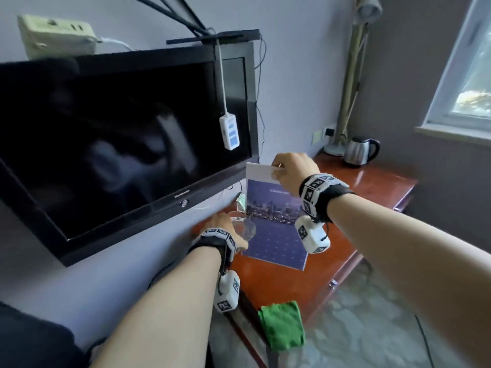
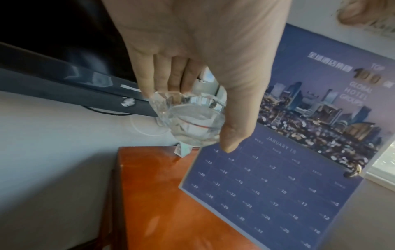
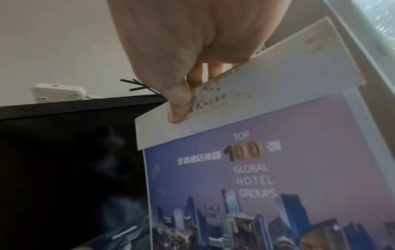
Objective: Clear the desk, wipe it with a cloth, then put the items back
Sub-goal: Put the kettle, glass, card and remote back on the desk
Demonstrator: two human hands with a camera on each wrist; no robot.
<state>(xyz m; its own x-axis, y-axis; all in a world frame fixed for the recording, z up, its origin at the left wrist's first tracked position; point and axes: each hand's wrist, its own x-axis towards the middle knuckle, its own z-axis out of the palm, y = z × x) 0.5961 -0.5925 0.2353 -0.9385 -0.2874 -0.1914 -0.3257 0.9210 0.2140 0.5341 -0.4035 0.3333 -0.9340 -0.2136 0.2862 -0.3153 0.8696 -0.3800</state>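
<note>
A blue wall calendar [image 1: 276, 229] with a city photo hangs in the air over the red-brown wooden desk [image 1: 358, 187]. My right hand [image 1: 288, 171] pinches its white top strip [image 3: 256, 104] between thumb and fingers. My left hand [image 1: 225, 229] grips a clear glass cup [image 2: 190, 118] from above, by the calendar's left edge [image 2: 192, 177] and over the desk's left end [image 2: 153, 186]. A green cloth [image 1: 283, 325] drapes over the desk's near corner.
A black TV [image 1: 119, 144] is mounted on the wall at left, with a white power strip [image 1: 229, 132] dangling beside it. A steel kettle [image 1: 358, 151] and a lamp base [image 1: 333, 149] stand at the desk's far end. A small folded card [image 2: 181, 151] sits by the wall.
</note>
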